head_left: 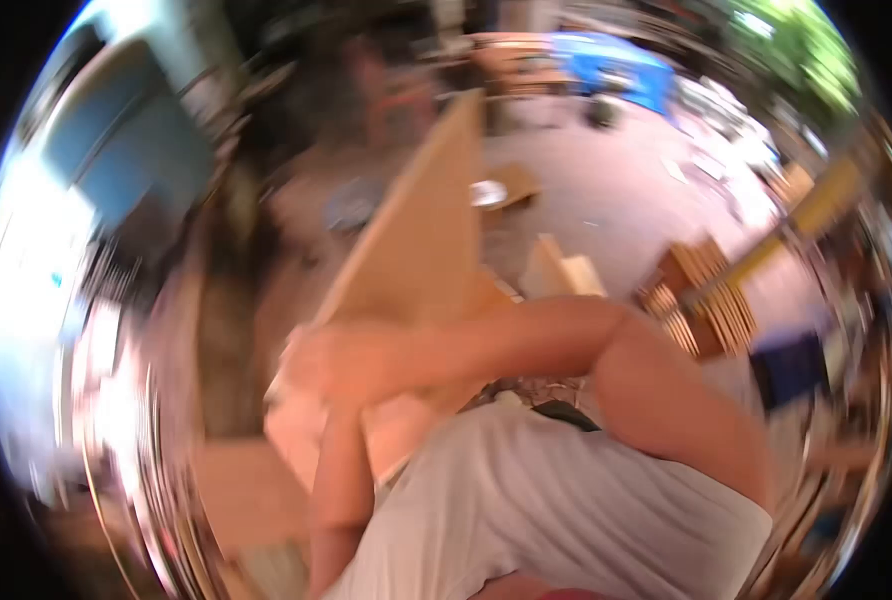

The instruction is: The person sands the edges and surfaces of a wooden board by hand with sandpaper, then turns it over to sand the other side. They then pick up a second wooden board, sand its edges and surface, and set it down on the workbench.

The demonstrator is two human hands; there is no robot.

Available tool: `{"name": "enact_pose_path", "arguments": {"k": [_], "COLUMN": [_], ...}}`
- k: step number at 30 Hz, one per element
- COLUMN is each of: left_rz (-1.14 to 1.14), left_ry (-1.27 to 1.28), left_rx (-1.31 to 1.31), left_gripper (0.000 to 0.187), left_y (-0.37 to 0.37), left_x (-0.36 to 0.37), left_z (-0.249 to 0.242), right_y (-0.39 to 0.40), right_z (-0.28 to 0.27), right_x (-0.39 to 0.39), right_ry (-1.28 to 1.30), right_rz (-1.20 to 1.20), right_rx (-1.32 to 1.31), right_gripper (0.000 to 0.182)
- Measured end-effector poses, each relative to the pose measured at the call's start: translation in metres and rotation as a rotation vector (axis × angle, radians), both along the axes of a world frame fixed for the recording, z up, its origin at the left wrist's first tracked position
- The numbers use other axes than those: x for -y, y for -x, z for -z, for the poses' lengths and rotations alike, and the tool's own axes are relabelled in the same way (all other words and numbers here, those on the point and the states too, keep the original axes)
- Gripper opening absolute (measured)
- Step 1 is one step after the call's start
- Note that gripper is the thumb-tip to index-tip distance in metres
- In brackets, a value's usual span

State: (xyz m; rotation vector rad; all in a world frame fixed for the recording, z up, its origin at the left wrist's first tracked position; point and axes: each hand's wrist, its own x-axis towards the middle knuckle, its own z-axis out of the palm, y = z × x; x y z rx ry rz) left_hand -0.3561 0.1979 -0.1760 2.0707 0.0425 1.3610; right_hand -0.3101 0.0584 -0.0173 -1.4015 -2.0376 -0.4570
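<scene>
The picture is heavily motion-blurred. A large pale wooden board [421, 235] stands tilted in front of me, its top corner pointing up and away. My right arm crosses from the right, and my right hand [326, 362] is closed on the board's lower left edge. My left forearm rises from below towards the same spot. My left hand [338, 418] lies under the right hand against the board, and its grip is too blurred to read. My white shirt [566, 510] fills the bottom of the view.
Sawn wood pieces [561, 270] lie on the concrete floor behind the board. A stack of thin wooden slats [706, 295] sits at the right, a blue tarp [616, 65] at the back, and greenery [796, 45] at the top right. Blurred clutter lines the left.
</scene>
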Motion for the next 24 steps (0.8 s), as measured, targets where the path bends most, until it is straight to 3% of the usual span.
{"name": "enact_pose_path", "arguments": {"k": [2,4,5,7,8,9,11,13,14,19,21,23,24], "left_rz": [0.137,0.247,0.378,0.257,0.31,0.362,0.524,0.52,0.462,0.562,0.862,0.93,1.084], "left_ry": [0.196,0.39,0.479,0.263,0.195,0.122,0.363,0.269,0.08,0.031,0.343,0.216,0.223], "left_rx": [0.012,-0.04,-0.099,-0.158,-0.147,-0.133,-0.259,-0.341,-0.326,-0.386,-0.371,-0.303,-0.287], "left_gripper": [0.036,0.037,0.038,0.043,0.043,0.043,0.043,0.042,0.041,0.044,0.046,0.048,0.045], "left_y": [-0.002,-0.001,-0.004,0.008,0.008,0.01,-0.009,-0.005,0.01,0.016,0.017,0.003,-0.016], "left_x": [-0.006,-0.005,0.001,0.014,0.013,0.011,-0.005,-0.012,0.005,-0.001,0.002,-0.011,-0.038], "left_z": [-0.013,-0.03,-0.041,-0.081,-0.086,-0.089,-0.094,-0.108,-0.134,-0.137,-0.13,-0.116,-0.09], "right_y": [0.002,-0.008,-0.009,0.0,0.006,0.009,-0.009,0.013,0.018,0.054,0.06,0.075,0.08], "right_z": [0.006,0.002,0.0,0.008,0.015,0.028,0.05,0.07,0.083,0.121,0.136,0.123,0.118], "right_x": [-0.01,0.003,0.04,0.06,0.087,0.107,0.137,0.185,0.205,0.287,0.315,0.339,0.351], "right_ry": [-0.329,-0.356,-0.354,-0.289,-0.256,-0.268,-0.3,-0.24,-0.277,-0.364,-0.345,-0.364,-0.374], "right_rz": [0.007,0.11,0.323,0.311,0.376,0.414,0.557,0.871,0.918,1.124,1.188,1.185,1.181], "right_rx": [0.013,-0.055,0.018,-0.351,-0.408,-0.392,-0.515,-0.693,-0.765,-0.974,-1.026,-1.05,-1.081], "right_gripper": [0.015,0.015,0.015,0.036,0.04,0.04,0.041,0.042,0.043,0.04,0.046,0.047,0.048]}}
